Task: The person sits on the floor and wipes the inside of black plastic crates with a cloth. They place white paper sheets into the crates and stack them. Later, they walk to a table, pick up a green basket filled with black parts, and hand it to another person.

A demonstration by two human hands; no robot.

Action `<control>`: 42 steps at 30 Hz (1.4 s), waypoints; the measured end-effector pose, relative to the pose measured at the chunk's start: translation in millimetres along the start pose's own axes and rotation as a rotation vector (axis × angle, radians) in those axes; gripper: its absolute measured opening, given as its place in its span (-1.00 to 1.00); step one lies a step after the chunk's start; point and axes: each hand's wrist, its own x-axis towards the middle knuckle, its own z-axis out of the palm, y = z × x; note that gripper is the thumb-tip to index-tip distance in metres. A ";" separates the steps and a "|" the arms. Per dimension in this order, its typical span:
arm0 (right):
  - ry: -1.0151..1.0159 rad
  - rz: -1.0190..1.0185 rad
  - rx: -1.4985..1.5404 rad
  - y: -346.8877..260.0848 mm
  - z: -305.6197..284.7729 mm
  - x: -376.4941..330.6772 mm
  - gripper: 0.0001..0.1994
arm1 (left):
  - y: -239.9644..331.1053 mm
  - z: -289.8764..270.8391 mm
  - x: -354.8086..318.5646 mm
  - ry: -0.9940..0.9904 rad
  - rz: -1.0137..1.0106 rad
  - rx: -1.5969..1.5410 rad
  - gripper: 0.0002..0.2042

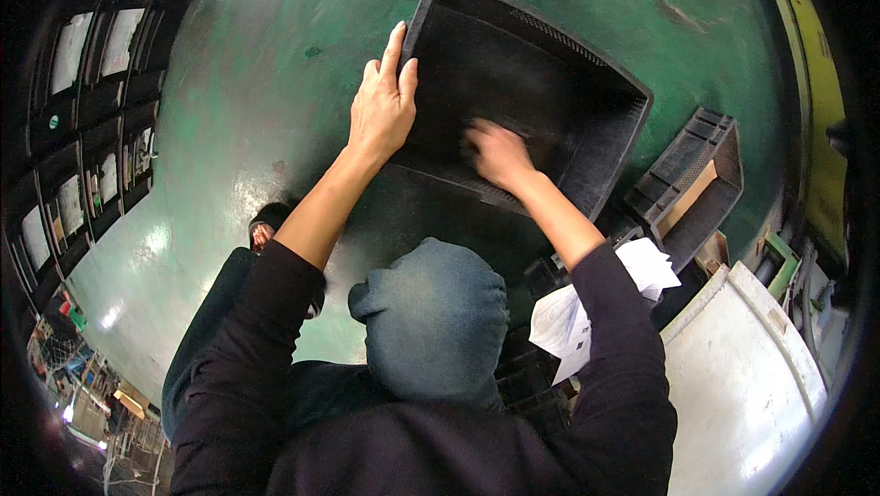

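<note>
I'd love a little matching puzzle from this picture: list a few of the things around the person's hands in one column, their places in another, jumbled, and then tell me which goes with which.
Things:
1. left hand
2. right hand
3. white sheets of paper
4. smaller black plastic crate with a brown cardboard piece

Places:
A. tucked beside the right upper arm
B. on the green floor, right of the big crate
C. gripping the left rim of the large black plastic crate
D. reaching inside the large crate, blurred

Pairs: 1-C, 2-D, 3-A, 4-B
</note>
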 end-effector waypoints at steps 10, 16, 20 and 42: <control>0.000 0.107 -0.082 28.7 -30.7 -12.6 -0.72 | -4.0 -6.3 2.1 -0.022 0.081 0.000 -0.51; 0.260 0.542 -0.007 43.7 -30.0 -31.6 -0.77 | 1.8 2.9 -0.6 -0.015 0.070 -0.043 -0.51; 0.231 -0.148 -0.103 -4.9 7.8 55.3 -0.66 | 2.0 2.7 1.6 -0.021 0.048 -0.027 -0.50; -0.011 -0.111 0.034 -8.5 27.7 61.0 -0.64 | -2.0 1.1 7.5 0.002 0.019 -0.130 -0.51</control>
